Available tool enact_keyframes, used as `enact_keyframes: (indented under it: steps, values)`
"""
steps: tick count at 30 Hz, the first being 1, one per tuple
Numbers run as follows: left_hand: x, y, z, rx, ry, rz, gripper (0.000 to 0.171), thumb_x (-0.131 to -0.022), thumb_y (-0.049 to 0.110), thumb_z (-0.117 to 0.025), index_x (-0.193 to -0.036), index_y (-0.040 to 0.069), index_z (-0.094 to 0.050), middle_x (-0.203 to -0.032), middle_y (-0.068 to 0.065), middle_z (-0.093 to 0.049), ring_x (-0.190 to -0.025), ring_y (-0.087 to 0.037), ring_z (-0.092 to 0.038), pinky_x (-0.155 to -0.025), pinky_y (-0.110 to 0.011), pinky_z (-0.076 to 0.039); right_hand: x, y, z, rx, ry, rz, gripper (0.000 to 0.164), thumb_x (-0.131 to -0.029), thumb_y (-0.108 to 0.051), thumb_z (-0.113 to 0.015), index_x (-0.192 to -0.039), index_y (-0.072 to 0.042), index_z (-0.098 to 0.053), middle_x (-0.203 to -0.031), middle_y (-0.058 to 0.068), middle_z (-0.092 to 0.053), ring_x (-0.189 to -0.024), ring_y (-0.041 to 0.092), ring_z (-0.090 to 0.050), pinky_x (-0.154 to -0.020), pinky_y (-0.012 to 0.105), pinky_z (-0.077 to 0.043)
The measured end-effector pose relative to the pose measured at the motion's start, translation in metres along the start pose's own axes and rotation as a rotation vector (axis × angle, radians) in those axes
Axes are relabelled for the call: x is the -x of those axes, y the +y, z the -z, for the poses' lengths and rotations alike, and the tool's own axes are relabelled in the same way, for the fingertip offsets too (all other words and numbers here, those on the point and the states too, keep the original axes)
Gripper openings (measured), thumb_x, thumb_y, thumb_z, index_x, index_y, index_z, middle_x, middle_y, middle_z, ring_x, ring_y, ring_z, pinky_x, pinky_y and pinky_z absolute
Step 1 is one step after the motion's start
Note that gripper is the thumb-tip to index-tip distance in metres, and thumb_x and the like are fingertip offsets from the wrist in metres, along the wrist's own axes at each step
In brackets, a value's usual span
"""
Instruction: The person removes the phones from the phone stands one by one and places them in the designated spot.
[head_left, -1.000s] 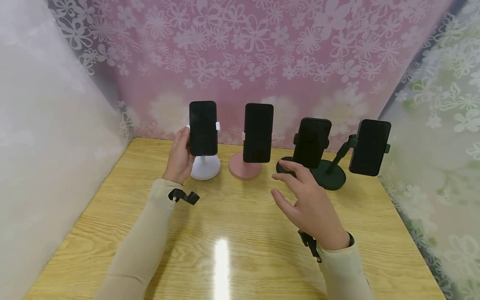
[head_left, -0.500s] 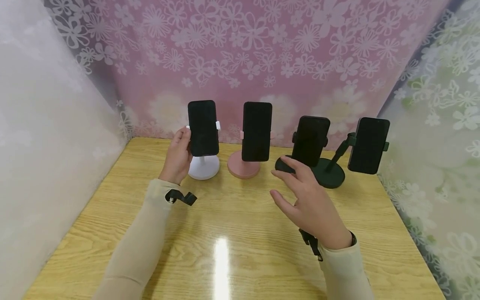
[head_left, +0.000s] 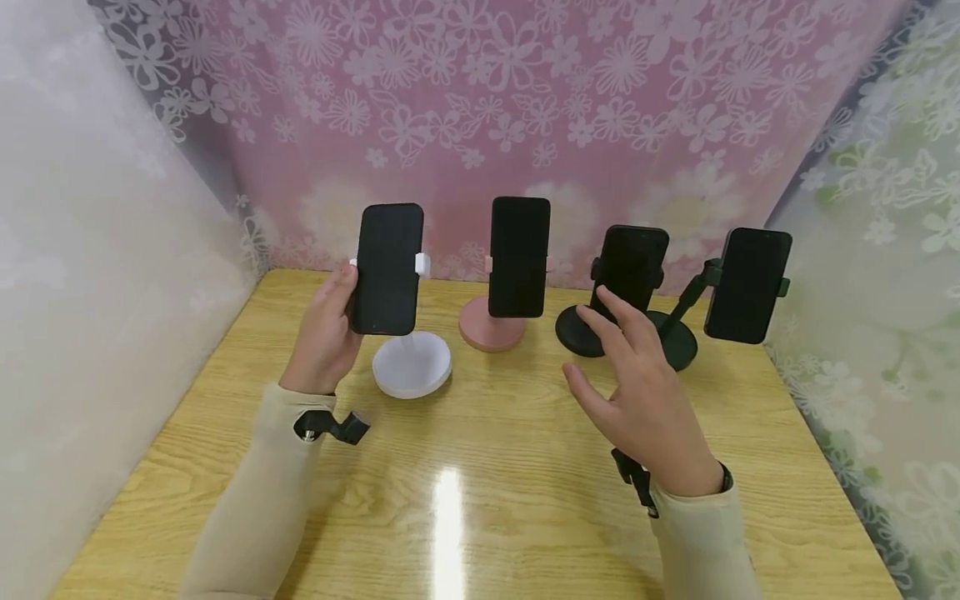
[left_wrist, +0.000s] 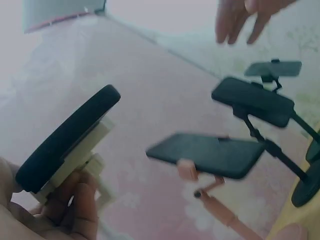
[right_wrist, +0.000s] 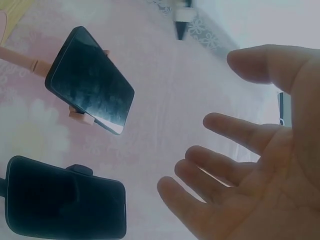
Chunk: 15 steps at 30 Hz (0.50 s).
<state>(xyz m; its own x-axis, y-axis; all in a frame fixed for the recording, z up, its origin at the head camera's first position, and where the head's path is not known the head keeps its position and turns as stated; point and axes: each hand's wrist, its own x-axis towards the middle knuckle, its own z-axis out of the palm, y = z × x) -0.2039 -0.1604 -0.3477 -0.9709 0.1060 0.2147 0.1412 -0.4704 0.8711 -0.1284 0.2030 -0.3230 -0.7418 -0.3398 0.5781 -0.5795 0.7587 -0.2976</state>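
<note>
My left hand (head_left: 322, 342) grips a white phone stand (head_left: 412, 367) at its clamp, thumb along the left edge of the black phone (head_left: 388, 271) mounted in it. In the left wrist view, curled fingers (left_wrist: 82, 207) wrap the pale clamp behind that phone (left_wrist: 65, 142). The stand's round base appears tilted toward me, a shadow under its near edge. Fingers spread, my right hand (head_left: 648, 408) hovers over the table and holds nothing. It overlaps the black stand's phone (head_left: 632, 262) in the head view; the right wrist view shows its palm and fingertips apart from the phones.
A pink stand (head_left: 491, 325) bearing a phone (head_left: 519, 258) stands in the middle. To its right are a black stand (head_left: 577, 332) and a dark green stand (head_left: 678, 342), the latter with its own phone (head_left: 748, 286). Floral curtain (head_left: 450, 108) rises behind the wooden table (head_left: 360, 517).
The left hand has drawn the white stand with its phone toward me, and the phone has shifted slightly left and tilted. The right hand has moved slightly right in view, still spread.
</note>
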Motion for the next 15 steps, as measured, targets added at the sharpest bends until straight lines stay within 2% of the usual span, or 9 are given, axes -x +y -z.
enact_keyframes:
  steps: [2,5,9,12,15]
  values:
    - [0.009,0.007,-0.008,-0.036,-0.032,0.022,0.049,-0.111,0.038,-0.044,-0.149,0.007,-0.044,-0.144,-0.003,-0.051,-0.127,-0.014,-0.056,-0.098,-0.026,-0.051,0.001,-0.001,0.001,-0.003,-0.010,-0.011,0.069,-0.091,-0.019,-0.079,-0.152,-0.009,-0.048,-0.166,0.010,-0.031,-0.148,0.036,-0.036,-0.102,0.060,-0.048]
    - [0.021,0.013,-0.021,-0.107,-0.087,0.054,0.040,-0.110,0.039,-0.047,-0.135,0.008,-0.054,-0.121,-0.002,-0.061,-0.106,-0.014,-0.065,-0.088,-0.027,-0.054,0.001,-0.002,0.002,-0.005,-0.021,-0.023,0.070,-0.091,-0.019,-0.080,-0.153,-0.011,-0.048,-0.166,0.009,-0.033,-0.147,0.036,-0.037,-0.103,0.061,-0.048]
    - [0.032,0.014,-0.036,-0.120,-0.195,0.099,0.027,-0.110,0.036,-0.050,-0.120,0.011,-0.057,-0.096,0.000,-0.062,-0.082,-0.013,-0.066,-0.074,-0.026,-0.055,0.000,-0.004,0.002,-0.009,-0.026,-0.008,0.068,-0.090,-0.018,-0.080,-0.151,-0.014,-0.051,-0.164,0.007,-0.037,-0.146,0.032,-0.040,-0.104,0.059,-0.048]
    - [0.035,0.009,-0.048,-0.113,-0.278,0.135,0.025,-0.111,0.033,-0.050,-0.119,0.010,-0.056,-0.094,-0.001,-0.062,-0.080,-0.014,-0.067,-0.072,-0.026,-0.055,0.000,-0.006,0.003,-0.019,-0.036,-0.001,0.061,-0.091,-0.019,-0.079,-0.148,-0.015,-0.057,-0.158,0.006,-0.045,-0.142,0.030,-0.044,-0.102,0.056,-0.050]
    - [0.037,0.002,-0.057,-0.133,-0.336,0.173,0.026,-0.111,0.031,-0.049,-0.124,0.009,-0.054,-0.100,-0.003,-0.064,-0.085,-0.015,-0.068,-0.075,-0.027,-0.056,0.002,-0.008,0.002,-0.022,-0.071,-0.012,0.048,-0.093,-0.022,-0.078,-0.139,-0.013,-0.065,-0.136,0.005,-0.063,-0.124,0.025,-0.059,-0.093,0.049,-0.055]
